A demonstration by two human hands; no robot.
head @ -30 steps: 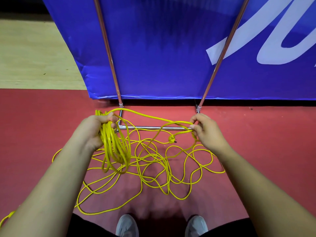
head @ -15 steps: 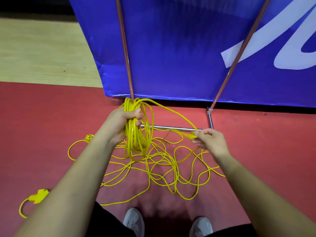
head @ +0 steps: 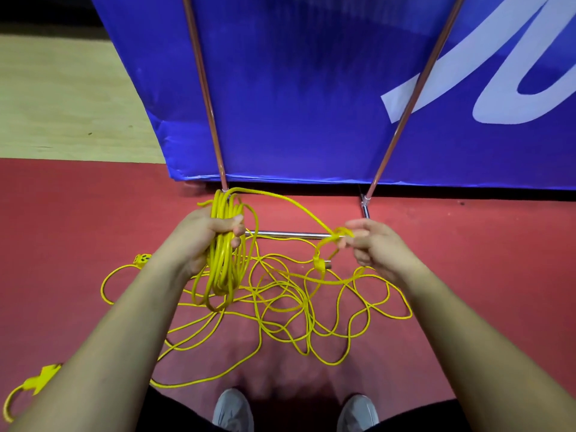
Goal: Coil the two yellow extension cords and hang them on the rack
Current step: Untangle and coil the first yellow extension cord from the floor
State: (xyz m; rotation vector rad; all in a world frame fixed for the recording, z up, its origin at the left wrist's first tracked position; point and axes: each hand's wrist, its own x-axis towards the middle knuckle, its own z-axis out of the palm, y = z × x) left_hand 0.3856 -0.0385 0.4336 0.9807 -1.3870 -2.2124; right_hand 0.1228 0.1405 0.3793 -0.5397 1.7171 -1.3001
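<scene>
Hands seen from above, working yellow cord over a red floor [head: 62,232]. The left hand [head: 208,235] grips a coil [head: 223,266] of many hanging loops, fingers wrapped round its top, just in front of the foot of the rack's left pole [head: 202,88]. One strand runs from the coil's top across to the right hand [head: 377,244], which pinches it between thumb and fingertips where it forms a small kinked loop. A plug [head: 319,265] dangles just below that pinch. The rack's bottom bar [head: 290,234] lies on the floor between the hands, with a blue banner [head: 296,88] behind.

Progress looks partial. One cord seems nearly coiled, since its plug end is already at the right hand. A loose tangle [head: 280,310] spreads over the floor near the person's shoes [head: 232,411], with a socket end [head: 141,259] beyond the left wrist and another connector [head: 40,377] toward the floor's near left. That cord is left to coil, and nothing hangs on the rack yet.

Compared with half a second ago, the right hand sits slightly higher, the strand it held plainly now shows the kinked loop, and the plug hangs into view beneath it. The left hand's hold on the coil is unchanged.
</scene>
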